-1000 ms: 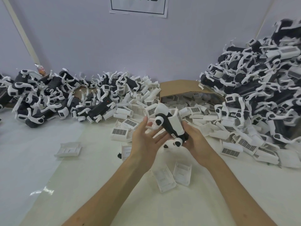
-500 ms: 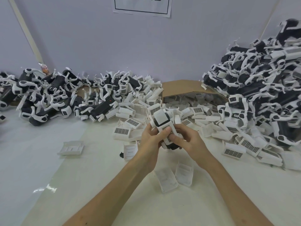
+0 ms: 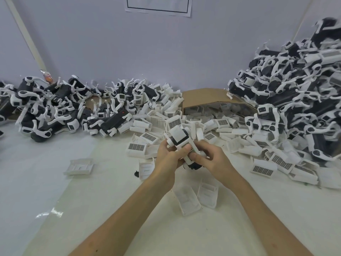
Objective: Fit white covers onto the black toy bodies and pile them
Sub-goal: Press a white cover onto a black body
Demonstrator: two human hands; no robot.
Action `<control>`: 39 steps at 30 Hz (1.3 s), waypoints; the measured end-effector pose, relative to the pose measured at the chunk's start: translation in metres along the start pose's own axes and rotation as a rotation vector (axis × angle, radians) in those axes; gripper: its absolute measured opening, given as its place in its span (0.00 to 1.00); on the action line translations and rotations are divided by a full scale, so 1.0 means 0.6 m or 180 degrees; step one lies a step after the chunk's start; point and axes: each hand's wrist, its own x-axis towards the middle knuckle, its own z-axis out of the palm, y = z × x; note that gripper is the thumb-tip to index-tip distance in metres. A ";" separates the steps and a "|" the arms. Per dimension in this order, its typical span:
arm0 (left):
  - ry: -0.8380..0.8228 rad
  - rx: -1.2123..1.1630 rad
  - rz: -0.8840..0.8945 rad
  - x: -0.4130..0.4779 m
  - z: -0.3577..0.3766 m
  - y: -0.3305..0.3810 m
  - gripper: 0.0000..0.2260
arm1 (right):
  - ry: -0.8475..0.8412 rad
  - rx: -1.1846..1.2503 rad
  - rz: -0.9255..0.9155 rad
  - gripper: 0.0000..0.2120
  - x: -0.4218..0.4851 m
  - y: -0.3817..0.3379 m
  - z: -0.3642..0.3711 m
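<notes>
Centrally, a white worktop runs back to a pale wall bearing a paper sheet. At the right, a tall right-hand pile of black-and-white toys rises against the wall; a lower left-hand pile of the same toys spreads along the far left edge. Between the two, a cardboard box lies on its side, with loose covers spilling from its mouth across the worktop.

Above the near middle of the worktop, in front of the spilled covers, a black toy body is held clear of the surface. The left hand and the right hand are both clamped round it, fingers curled beneath, with both thumbs lying on the grilled white cover seated on its top.

Two upturned covers lie side by side between the forearms. A single cover rests apart at the left. A small black piece sits just left of the left wrist.
</notes>
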 end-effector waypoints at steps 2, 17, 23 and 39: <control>0.0037 -0.0012 -0.0005 0.001 -0.001 0.001 0.19 | 0.0121 -0.0200 -0.0040 0.13 0.002 0.002 0.006; 0.0282 0.0161 0.0334 -0.005 0.010 -0.003 0.22 | 0.0496 -0.0064 -0.0163 0.17 0.004 -0.009 0.024; 0.0269 0.0270 0.0501 -0.002 0.009 0.001 0.19 | 0.0427 0.0237 -0.0207 0.15 0.004 -0.012 0.025; 0.0036 0.0120 0.0408 -0.004 0.010 -0.002 0.26 | 0.0387 0.0577 -0.0018 0.14 0.000 -0.017 0.015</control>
